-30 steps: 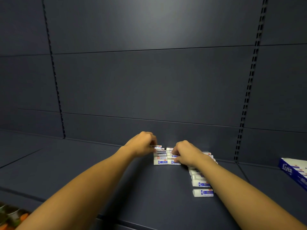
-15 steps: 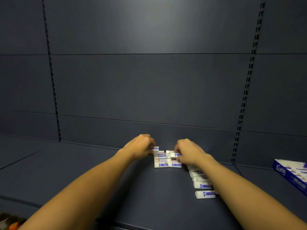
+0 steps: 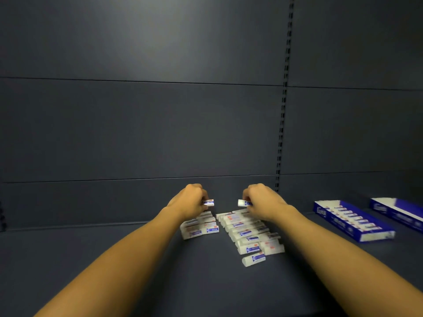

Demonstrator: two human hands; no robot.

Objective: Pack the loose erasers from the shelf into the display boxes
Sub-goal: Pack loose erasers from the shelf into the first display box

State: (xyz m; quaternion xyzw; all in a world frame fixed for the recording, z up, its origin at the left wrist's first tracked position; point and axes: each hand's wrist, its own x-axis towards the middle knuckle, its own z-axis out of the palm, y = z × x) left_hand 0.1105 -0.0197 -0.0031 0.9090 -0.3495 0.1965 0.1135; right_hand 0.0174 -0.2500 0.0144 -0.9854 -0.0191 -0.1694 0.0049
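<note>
White with blue sleeves, two erasers are lifted off the shelf (image 3: 114, 259), one in each hand. Curled fingers of the left hand (image 3: 187, 203) pinch the left eraser (image 3: 208, 202), whose end sticks out toward the middle; the right hand (image 3: 263, 203) pinches the right eraser (image 3: 243, 203) the same way, white end pointing left. The two held erasers are near each other but apart. Beneath the left hand lies a small left pile (image 3: 200, 227) of erasers; beneath and in front of the right hand a longer right row (image 3: 248, 234) runs toward the camera, somewhat blurred. Well to the right, a blue near box (image 3: 366, 236) sits on the shelf with a row of erasers already in it. Beyond it a far box (image 3: 398, 213) is cut by the frame edge; its contents cannot be told.
</note>
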